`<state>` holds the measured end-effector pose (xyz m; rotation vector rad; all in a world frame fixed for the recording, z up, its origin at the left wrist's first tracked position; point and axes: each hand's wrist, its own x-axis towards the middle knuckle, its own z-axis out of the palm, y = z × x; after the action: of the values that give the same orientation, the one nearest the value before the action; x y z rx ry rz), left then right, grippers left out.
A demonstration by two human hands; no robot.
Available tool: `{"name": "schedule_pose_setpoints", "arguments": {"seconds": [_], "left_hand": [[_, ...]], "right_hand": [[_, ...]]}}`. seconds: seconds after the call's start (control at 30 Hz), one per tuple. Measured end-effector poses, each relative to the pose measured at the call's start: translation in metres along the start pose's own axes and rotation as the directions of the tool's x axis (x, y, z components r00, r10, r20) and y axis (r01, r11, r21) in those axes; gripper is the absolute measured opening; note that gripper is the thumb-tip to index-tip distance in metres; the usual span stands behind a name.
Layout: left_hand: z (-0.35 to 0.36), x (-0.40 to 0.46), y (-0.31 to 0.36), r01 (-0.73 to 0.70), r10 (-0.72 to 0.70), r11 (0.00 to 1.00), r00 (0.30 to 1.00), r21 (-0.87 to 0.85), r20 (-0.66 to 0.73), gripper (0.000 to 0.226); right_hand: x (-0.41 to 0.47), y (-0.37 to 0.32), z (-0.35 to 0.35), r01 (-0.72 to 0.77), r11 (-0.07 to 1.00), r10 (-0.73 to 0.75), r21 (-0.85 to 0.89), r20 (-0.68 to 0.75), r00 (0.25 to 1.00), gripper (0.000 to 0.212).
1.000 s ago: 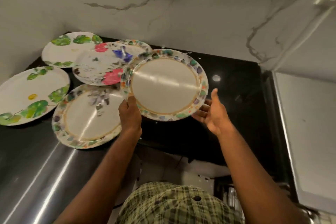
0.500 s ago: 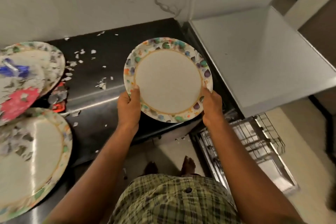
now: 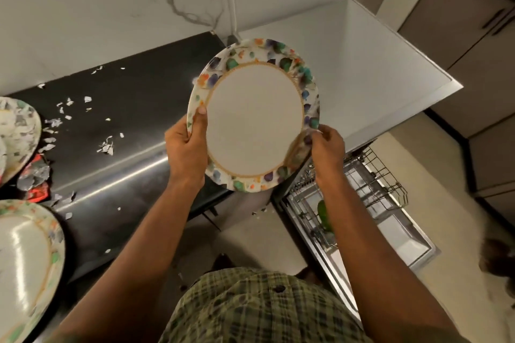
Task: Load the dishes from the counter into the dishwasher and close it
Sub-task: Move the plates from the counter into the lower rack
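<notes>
Early in the loading, judging by what shows. Held in the air above the edge of the black counter (image 3: pixel 117 131), between counter and open dishwasher: one plate with a speckled floral rim (image 3: pixel 255 117), tilted slightly, face toward the camera. Gripped at its lower left rim by the left hand (image 3: pixel 186 147), thumb laid over the border, fingers curled behind; pinched at its lower right rim by the right hand (image 3: pixel 328 147), fingers wrapped round the edge. Below and to the right of the plate: the pulled-out wire rack (image 3: pixel 370 189) of the dishwasher, mostly bare, with only something green (image 3: pixel 323 214) standing among the tines, too blurred to name. Far to the left of the plate, at the counter's left end: at least two more plates, one speckled (image 3: pixel 16 133) and one glossy with an orange ring (image 3: pixel 25 264), not yet moved. Scattered over the counter between them and the held plate: pale scraps (image 3: pixel 106 146). Still to do, by this reckoning: slot this plate into the rack, fetch the remaining ones, push the rack in, shut the door.
</notes>
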<state>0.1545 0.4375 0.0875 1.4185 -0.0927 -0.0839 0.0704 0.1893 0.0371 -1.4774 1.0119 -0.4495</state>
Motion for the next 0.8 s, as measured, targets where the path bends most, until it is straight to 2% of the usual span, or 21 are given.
{"name": "schedule_pose_setpoints", "arguments": {"seconds": [0.07,0.2,0.33,0.43,0.5,0.63,0.7,0.8], "left_hand": [[0.015,-0.003,0.006,-0.07,0.067,0.997,0.996,0.041,0.062,0.031],[0.048,-0.012,0.013,-0.215,0.176,0.951,0.967,0.22,0.186,0.044],[0.087,-0.03,0.018,-0.279,0.187,0.919,0.93,0.279,0.315,0.018],[0.117,-0.044,0.013,-0.285,0.146,0.906,0.904,0.313,0.402,0.014],[0.137,-0.052,0.01,-0.308,0.121,0.886,0.875,0.346,0.47,0.014],[0.188,-0.068,-0.003,-0.364,0.062,0.843,0.797,0.396,0.601,0.021],[0.214,-0.075,-0.014,-0.407,0.057,0.83,0.742,0.382,0.668,0.022],[0.257,-0.086,-0.033,-0.438,0.036,0.819,0.685,0.371,0.728,0.025]], "right_hand": [[0.006,-0.009,-0.021,0.086,0.996,-0.087,-0.021,-0.051,0.995,0.029],[0.013,-0.041,-0.063,0.279,0.96,-0.278,-0.002,-0.082,0.957,0.02],[0.017,-0.08,-0.102,0.454,0.891,-0.453,-0.011,0.066,0.889,0.022],[0.018,-0.097,-0.135,0.531,0.843,-0.496,-0.092,0.254,0.831,0.028],[0.02,-0.101,-0.158,0.56,0.814,-0.465,-0.156,0.405,0.788,0.033],[0.031,-0.098,-0.208,0.517,0.809,-0.19,-0.279,0.708,0.68,0.053],[0.038,-0.089,-0.228,0.478,0.804,-0.057,-0.354,0.754,0.654,0.059],[0.055,-0.069,-0.256,0.502,0.696,0.039,-0.514,0.725,0.688,0.038]]}}
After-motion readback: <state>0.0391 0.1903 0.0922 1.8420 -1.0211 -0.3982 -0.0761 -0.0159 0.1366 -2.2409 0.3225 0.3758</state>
